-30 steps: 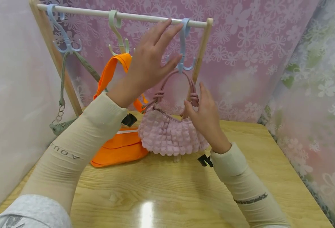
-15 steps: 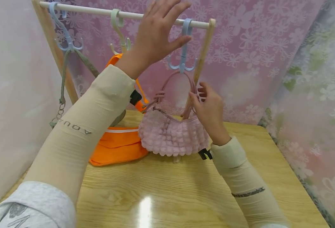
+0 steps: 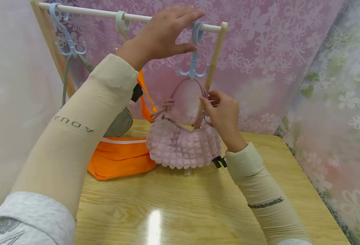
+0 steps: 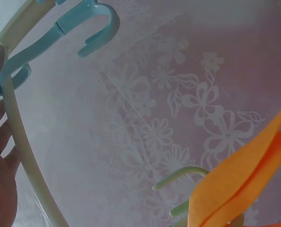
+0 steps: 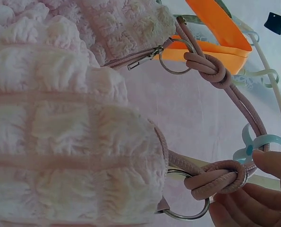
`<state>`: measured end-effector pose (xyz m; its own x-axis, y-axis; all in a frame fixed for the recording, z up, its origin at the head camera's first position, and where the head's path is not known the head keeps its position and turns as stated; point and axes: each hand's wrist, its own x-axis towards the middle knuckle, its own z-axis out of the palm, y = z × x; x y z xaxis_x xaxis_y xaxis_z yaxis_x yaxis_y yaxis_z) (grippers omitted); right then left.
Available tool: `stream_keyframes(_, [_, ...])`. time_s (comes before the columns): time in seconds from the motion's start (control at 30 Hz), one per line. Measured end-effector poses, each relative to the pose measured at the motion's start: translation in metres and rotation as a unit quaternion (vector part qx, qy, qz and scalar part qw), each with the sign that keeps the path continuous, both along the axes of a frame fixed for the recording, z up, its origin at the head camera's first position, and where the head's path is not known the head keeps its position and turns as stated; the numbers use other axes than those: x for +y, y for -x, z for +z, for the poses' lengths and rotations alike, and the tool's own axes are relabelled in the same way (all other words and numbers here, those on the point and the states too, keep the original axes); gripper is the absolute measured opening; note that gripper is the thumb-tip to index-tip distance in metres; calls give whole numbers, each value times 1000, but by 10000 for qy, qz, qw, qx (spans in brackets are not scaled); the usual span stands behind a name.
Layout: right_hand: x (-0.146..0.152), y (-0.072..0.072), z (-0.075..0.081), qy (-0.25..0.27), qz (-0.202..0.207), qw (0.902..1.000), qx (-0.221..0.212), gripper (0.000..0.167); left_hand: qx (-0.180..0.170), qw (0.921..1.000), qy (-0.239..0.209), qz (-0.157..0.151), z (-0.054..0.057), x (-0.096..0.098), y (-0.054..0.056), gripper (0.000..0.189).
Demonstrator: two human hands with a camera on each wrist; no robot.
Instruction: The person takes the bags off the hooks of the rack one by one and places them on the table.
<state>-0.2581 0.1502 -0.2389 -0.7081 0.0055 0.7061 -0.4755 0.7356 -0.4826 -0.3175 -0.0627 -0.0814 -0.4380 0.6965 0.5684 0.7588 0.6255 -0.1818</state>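
A pink puffy handbag (image 3: 183, 146) hangs by its looped handle (image 3: 180, 85) from a light-blue hook (image 3: 193, 56) at the right end of the white rod. My left hand (image 3: 164, 32) is over the rod with fingers straight, its thumb beside the hook's upper stem. In the left wrist view, fingers (image 4: 3, 132) show past the rod next to the blue hook (image 4: 36, 49). Lower down, my right hand (image 3: 224, 115) pinches the handle at its right side; the right wrist view shows thumb and fingers at the handle's knot (image 5: 216, 179).
The white rod (image 3: 103, 12) has wooden posts (image 3: 217, 56). An orange bag (image 3: 121, 160) rests on the wooden table (image 3: 167, 200), its strap rising behind my left arm. A grey-green bag (image 3: 120, 124) hangs from another blue hook (image 3: 71, 46); a green hook (image 3: 120, 22) sits between.
My left hand rose to the rod, then tilted rightward with its thumb closer to the blue hook. My right hand's fingers went from spread beside the handle to pinching it.
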Motion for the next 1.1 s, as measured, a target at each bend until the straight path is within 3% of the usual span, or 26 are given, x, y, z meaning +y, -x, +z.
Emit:
stream_keyframes(0.33, [-3, 4, 3, -32, -41, 9999, 126, 34, -191, 9997, 136, 20, 4, 4, 2, 69])
stream_keyframes(0.57, [-2, 4, 1, -85, -216, 9997, -73, 34, -428, 9989, -35, -199, 4, 4, 2, 51])
stream_keyframes(0.9, [-5, 6, 2, -252, -211, 9995, -43, 31, -172, 9988, -446, 57, -3, 9, 3, 47])
stream_keyframes(1.1, [-6, 9, 2, -329, -88, 9994, 22, 30, -224, 9972, -672, 224, -7, 13, 3, 49])
